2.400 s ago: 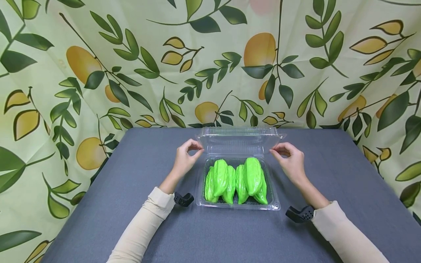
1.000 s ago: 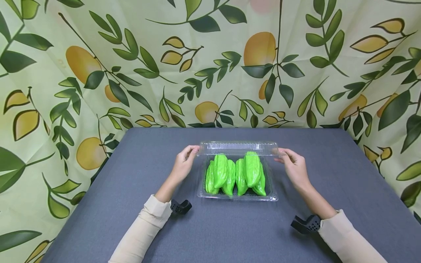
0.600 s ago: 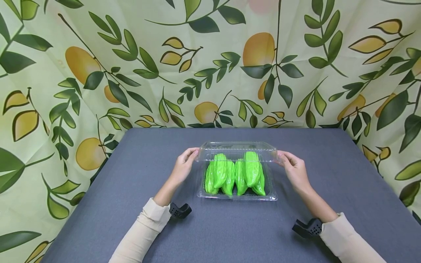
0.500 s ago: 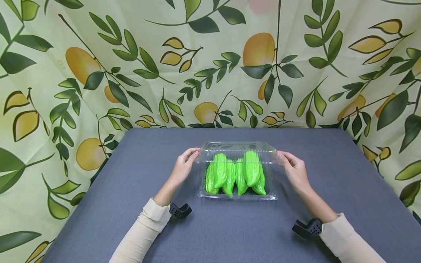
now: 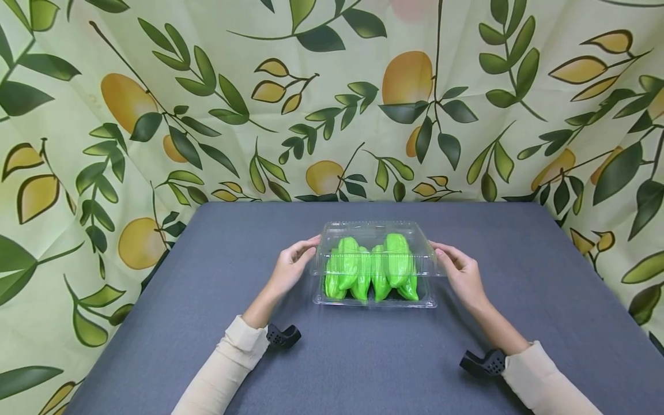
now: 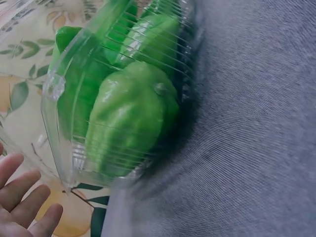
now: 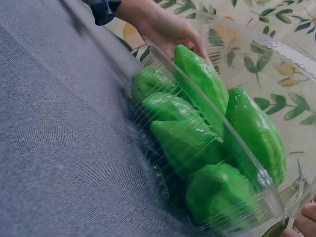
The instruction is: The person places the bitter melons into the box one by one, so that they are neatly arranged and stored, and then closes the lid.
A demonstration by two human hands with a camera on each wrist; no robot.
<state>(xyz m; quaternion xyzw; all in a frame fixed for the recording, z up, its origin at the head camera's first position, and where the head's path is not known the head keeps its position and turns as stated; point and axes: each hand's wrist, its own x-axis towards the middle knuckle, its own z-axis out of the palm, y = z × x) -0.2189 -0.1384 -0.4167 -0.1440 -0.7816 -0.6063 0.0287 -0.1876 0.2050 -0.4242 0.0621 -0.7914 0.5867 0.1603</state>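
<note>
A clear plastic clamshell box (image 5: 376,304) sits on the table with several bright green, ridged star fruit (image 5: 396,259) inside. Its hinged lid (image 5: 370,230) slants over the fruit, the front edge raised above the base rim. My left hand (image 5: 290,266) is at the lid's left side; the left wrist view shows its fingers (image 6: 23,190) spread and fairly straight beside the clear wall. On the other side, my right hand (image 5: 461,274) reaches the lid's right edge with extended fingers. Only some of its fingertips (image 7: 308,217) appear in the right wrist view, by the lid corner.
Grey cloth covers the table (image 5: 358,369). Behind it hangs a curtain (image 5: 332,104) printed with leaves and orange fruit. Black wrist devices (image 5: 282,336) sit at both cuffs.
The lid has swung forward and down from upright to a slant over the star fruit. Both hands moved with it, and their earlier pinch on its edges has loosened. The box shifted slightly back.
</note>
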